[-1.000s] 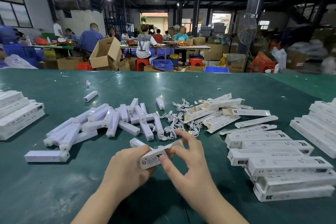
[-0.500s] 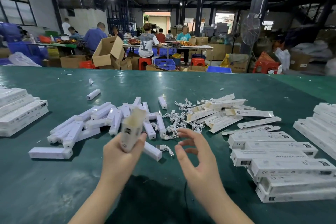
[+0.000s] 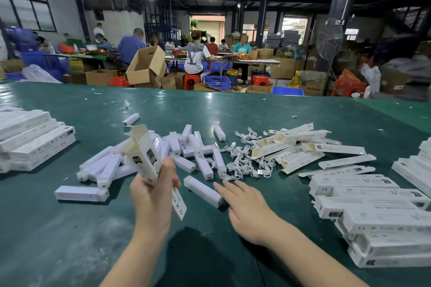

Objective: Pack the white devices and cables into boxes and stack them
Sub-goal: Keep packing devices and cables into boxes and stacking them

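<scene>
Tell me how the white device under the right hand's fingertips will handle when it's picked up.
The white device looks like a rigid, flat-sided bar, so it probably won't flex or roll. Its glossy shell may be slightly slippery. The right hand reaches it with straight fingers; it is likely light.

- Bare green desk [image 3: 70, 240] along near edge: open passage.
- Blocked mid-desk by scattered white devices [image 3: 105, 165] and tangled cables [image 3: 242, 163].
- Hemmed right by stacked boxes [image 3: 377, 212], left by box stack [image 3: 32, 140].
</scene>
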